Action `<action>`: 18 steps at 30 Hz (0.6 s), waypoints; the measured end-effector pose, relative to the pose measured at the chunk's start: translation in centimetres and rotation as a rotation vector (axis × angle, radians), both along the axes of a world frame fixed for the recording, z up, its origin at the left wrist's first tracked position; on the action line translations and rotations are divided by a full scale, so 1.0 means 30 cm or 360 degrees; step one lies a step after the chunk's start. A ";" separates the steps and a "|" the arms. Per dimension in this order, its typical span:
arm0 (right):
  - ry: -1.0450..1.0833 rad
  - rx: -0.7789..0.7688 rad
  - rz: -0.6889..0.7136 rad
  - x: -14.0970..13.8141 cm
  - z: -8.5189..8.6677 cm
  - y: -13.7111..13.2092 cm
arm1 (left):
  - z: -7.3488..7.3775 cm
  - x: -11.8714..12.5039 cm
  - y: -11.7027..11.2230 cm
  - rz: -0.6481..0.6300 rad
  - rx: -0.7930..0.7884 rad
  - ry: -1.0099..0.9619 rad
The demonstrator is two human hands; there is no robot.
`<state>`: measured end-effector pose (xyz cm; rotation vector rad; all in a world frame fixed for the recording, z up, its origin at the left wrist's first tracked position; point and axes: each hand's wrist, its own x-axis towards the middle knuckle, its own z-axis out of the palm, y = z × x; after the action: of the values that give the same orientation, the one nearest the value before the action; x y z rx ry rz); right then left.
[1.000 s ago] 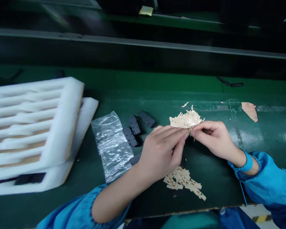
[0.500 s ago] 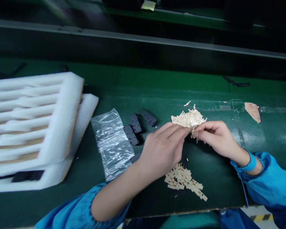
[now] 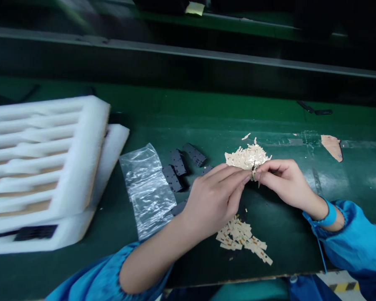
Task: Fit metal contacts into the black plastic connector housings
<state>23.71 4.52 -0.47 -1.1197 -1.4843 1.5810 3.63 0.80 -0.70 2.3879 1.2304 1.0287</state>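
My left hand (image 3: 213, 200) and my right hand (image 3: 281, 179) meet fingertip to fingertip over the green bench, both pinched on a tiny beige piece with a dark sliver (image 3: 253, 169) between them. Just beyond the fingertips lies a far pile of small beige strips (image 3: 247, 156). A second pile of beige strips (image 3: 242, 239) lies near the bench's front edge, under my left wrist. Several black flat parts (image 3: 179, 165) lie left of my left hand.
A clear plastic bag (image 3: 146, 190) lies left of the black parts. Stacked white foam trays (image 3: 47, 167) fill the left side, with a black part (image 3: 34, 232) in the lower one. A torn tape patch (image 3: 332, 145) sticks at right. A metal rail (image 3: 188, 52) runs across behind.
My hands stay together at the far pile; the pinch has shifted slightly and a dark sliver now shows between the fingertips. The view has drifted a little.
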 end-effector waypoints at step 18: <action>-0.0205 0.0107 0.0051 0.020 -0.009 -0.002 | 0.021 0.000 0.013 0.0055 -0.0242 -0.0155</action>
<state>24.31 4.45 -0.72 -1.1834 -1.6348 1.4930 3.63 1.19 -0.07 2.1837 1.2714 1.0106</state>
